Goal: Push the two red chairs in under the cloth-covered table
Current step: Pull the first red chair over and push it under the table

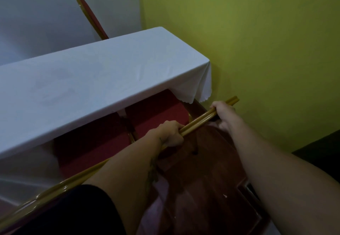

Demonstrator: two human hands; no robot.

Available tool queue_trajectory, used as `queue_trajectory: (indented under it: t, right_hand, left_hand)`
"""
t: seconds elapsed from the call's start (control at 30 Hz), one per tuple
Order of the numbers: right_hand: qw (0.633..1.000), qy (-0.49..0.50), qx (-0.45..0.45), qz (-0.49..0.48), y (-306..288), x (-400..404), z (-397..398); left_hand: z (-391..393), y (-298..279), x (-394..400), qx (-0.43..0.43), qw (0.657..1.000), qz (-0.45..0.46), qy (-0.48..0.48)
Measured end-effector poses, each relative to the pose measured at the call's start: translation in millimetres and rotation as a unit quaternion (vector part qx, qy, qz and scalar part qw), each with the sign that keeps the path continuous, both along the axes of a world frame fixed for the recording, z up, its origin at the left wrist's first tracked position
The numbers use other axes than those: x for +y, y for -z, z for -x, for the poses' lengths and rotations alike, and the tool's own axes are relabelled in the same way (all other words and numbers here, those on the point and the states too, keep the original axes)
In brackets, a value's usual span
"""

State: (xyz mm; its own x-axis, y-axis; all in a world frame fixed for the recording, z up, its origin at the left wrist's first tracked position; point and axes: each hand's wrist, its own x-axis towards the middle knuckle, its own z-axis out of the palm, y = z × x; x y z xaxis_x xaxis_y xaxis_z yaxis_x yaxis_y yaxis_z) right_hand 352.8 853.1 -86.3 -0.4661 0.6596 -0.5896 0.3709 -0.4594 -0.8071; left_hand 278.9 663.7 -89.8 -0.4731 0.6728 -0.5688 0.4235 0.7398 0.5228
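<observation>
A long table under a white cloth (92, 80) runs across the view. Two red cushioned chairs stand side by side at its near edge, their seats partly beneath the cloth: the right chair (158, 113) and the left chair (92, 148). Both hands hold the gold top rail of the right chair's back (198, 122). My left hand (172, 133) grips its left part, and my right hand (223, 114) grips near its right end. The left chair's gold back rail (55, 188) crosses the lower left under my forearm.
A yellow-green wall (257, 50) stands close to the table's right end. Behind the table, another red chair back with a gold frame (90, 15) leans against a grey wall. Red-brown tiled floor (211, 188) lies under my arms. Something dark (322, 148) sits at the right edge.
</observation>
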Motion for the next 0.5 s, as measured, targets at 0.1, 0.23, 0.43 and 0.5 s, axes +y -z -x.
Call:
queue_trajectory:
  t: [0.1,0.23,0.43,0.5]
  right_hand:
    - [1.0,0.016,0.014,0.007,-0.7,1.1,16.7]
    - [0.999,0.018,0.031,0.018,2.3,-8.4,47.8]
    - [0.999,0.041,0.033,0.01,9.1,-6.5,67.9]
    - [0.999,0.041,0.02,0.008,10.8,-2.2,68.6]
  left_hand:
    - [16.9,3.2,4.5,0.002,1.0,-0.006,-0.013]
    - [51.9,2.6,-3.4,0.019,0.999,0.004,-0.028]
    - [69.5,8.0,-4.8,0.016,0.999,0.002,-0.045]
    - [65.9,6.4,-2.6,0.024,0.999,-0.007,-0.038]
